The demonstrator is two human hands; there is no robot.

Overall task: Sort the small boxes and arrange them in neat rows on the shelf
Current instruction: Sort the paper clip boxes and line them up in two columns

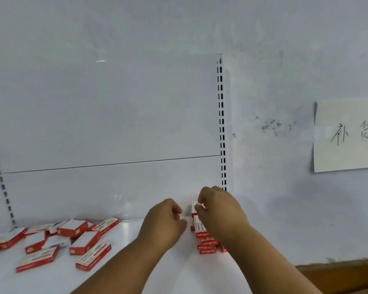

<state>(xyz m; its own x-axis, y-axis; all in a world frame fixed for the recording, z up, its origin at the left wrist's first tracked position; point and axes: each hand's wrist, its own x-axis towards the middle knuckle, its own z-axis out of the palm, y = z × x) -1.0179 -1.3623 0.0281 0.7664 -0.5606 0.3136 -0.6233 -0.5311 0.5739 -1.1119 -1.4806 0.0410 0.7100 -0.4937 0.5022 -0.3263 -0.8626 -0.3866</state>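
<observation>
We faced a white shelf (136, 262) with loose red boxes (84, 242) scattered at its left. A neat row of boxes (207, 244) ran along the right end. Our right hand (219, 211) pinched the rearmost box (194, 207); our left hand (165, 222) was clenched, holding nothing.

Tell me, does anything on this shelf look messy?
Yes. The loose boxes on the left of the shelf lie scattered at all angles, some overlapping, not in rows. The boxes by the right hand form a neater stack. The left hand is curled beside it.
</observation>
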